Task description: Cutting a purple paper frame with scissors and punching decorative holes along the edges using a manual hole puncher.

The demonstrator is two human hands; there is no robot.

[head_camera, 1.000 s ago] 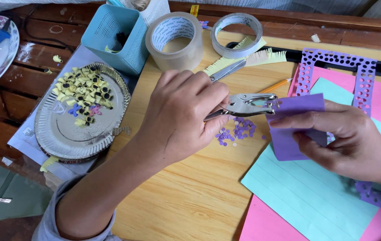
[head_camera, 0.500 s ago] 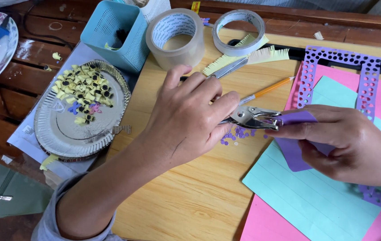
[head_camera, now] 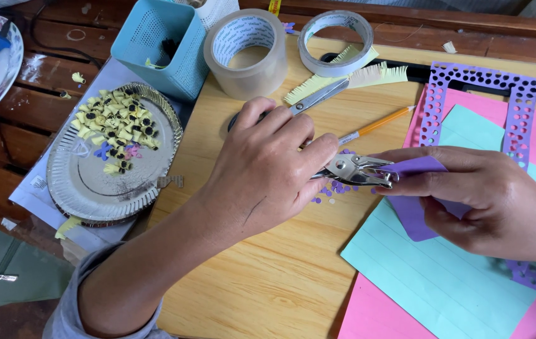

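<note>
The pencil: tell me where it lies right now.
In the head view the pencil lies slantwise on the wooden board, right of centre, between the scissors above and the metal hole punch below, its lower end hidden behind the left hand.

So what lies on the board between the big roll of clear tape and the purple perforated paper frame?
In the head view, between the tape roll and the purple frame lie a smaller tape ring, fringed yellow paper strips and scissor blades.

Head view, close, steeply down on wooden desk [head_camera: 268,276]
</note>
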